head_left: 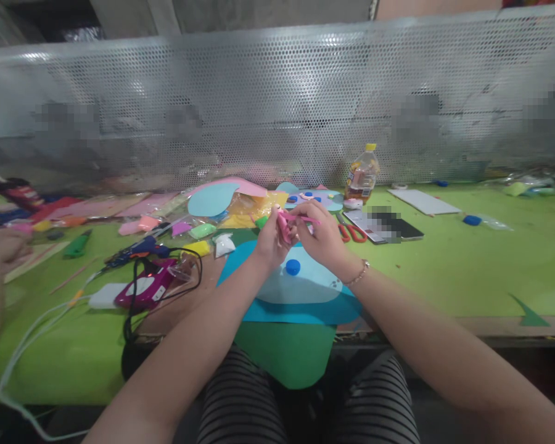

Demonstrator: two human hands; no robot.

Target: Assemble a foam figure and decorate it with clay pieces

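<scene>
My left hand (272,239) is closed around a small pink piece (283,228), perhaps soft clay; its full shape is hidden by the fingers. My right hand (322,235) pinches a thin pink stick (309,219), whose left end meets the pink piece. Both hands are raised close together over a light-blue rounded paper shape (277,287). On that paper lies a round blue cap (293,267). A larger blue sheet (254,313) is under it, and a green sheet (287,354) hangs over the table's front edge.
Orange-handled scissors (354,233), a phone (383,225) and a bottle (362,176) stand or lie to the right. At left are a purple box (150,287) with cables, a glue gun (141,250) and several colourful clay packs (202,231). Another person's hand (4,250) is far left.
</scene>
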